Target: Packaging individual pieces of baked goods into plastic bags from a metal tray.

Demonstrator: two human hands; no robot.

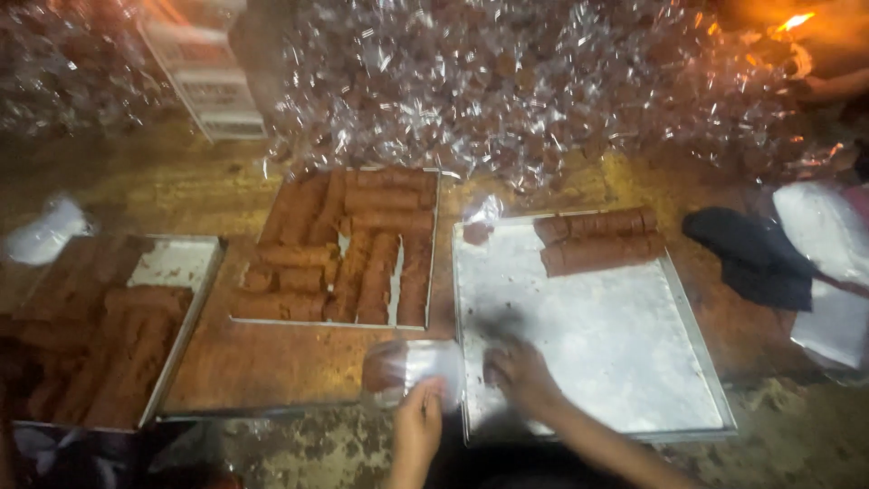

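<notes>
You are at the wrapping step. Your left hand [418, 418] pinches the near end of a clear wrapper [424, 364] with a brown sweet piece [380, 369] inside it; the bundle sits at the near-left corner of the large metal tray [625, 362], just over its rim. Your right hand [520, 373] rests on the tray's bare floor beside the wrapper; it is blurred, so I cannot tell whether its fingers are curled on anything.

Only two brown rolls [597, 240] remain at the far edge of that tray, while the middle tray [433, 272] and the left tray [204, 290] are full of them. A heap of wrapped sweets [543, 81] lies along the far edge of the floor.

As I judge it, the next move calls for your right hand to take the free end and twist, holding the piece centred so it does not slip out.
</notes>
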